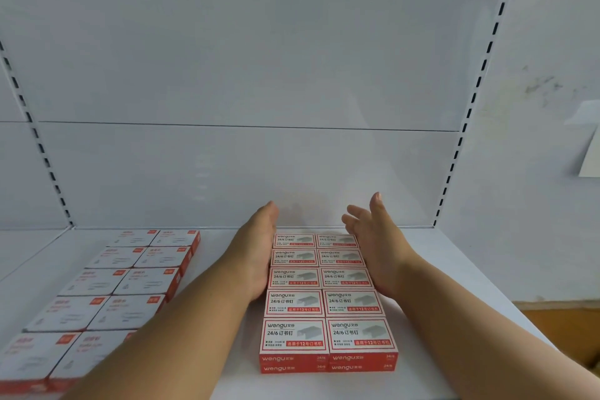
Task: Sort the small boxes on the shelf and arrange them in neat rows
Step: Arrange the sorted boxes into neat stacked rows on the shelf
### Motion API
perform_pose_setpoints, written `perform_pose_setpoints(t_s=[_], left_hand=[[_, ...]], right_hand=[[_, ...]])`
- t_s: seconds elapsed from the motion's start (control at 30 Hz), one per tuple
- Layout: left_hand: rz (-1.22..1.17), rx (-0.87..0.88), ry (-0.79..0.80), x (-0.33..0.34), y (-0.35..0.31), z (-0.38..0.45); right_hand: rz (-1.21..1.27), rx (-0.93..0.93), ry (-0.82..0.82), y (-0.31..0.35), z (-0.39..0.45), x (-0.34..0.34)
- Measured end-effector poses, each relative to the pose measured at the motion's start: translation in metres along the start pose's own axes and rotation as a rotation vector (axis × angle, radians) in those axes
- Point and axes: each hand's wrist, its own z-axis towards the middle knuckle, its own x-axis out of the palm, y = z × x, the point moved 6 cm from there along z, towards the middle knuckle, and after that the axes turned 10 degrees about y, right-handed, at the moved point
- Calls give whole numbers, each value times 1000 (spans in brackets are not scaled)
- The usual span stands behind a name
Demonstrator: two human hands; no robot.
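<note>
White shelf (pixel 422 269). Paperclip boxes (pixel 130 282), two columns, at 8 o'clock. Staple boxes (pixel 324 299), two columns stacked two high, at 6 o'clock. Left hand (pixel 259 253) flat against stack's left side, fingers straight; right hand (pixel 376 243) flat along right side, fingers released.

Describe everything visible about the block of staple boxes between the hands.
The staple boxes are small cardboard cartons, white tops framed in red, printed "wengu 24/6" with a grey staple picture, red front faces. They lie flat in two columns of five, stacked two high at the front, edges flush, on the white shelf near its back panel. The left hand presses flat against the block's left side; the right hand stands open along its right side.
</note>
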Motion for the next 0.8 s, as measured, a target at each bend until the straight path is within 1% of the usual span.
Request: perform_pose_setpoints(t_s=[0.03, 0.07, 0.1, 0.17, 0.2, 0.23, 0.27, 0.33, 0.67, 0.8], left_hand=[[-6, -6, -20, -4, 0, 2], [32, -2, -62, -8, -1, 1], [159, 12, -129, -17, -1, 5], [543, 64, -254, -33, -6, 12], [705, 61, -268, -36, -6, 15], [810, 47, -259, -35, -5, 16], [869, 36, -241, -35, -4, 17], [899, 28, -224, -33, -3, 18], [900, 32, -191, -34, 1, 23], [893, 59, -206, -33, -1, 20]], right_hand=[[-28, -16, -16, 0, 0, -1], [-112, -34, -64, 1, 0, -4], [-280, -65, -142, 5, -1, -8], [-813, -122, -286, 18, -5, -14], [-1007, -122, -294, 20, -4, -15], [-1096, -107, -267, 19, -2, -16], [-1108, -92, -228, 17, -1, -17], [-1071, -87, -199, 15, 0, -18], [-1066, -125, -184, 14, 3, -18], [-1060, -91, -199, 15, -1, -19]])
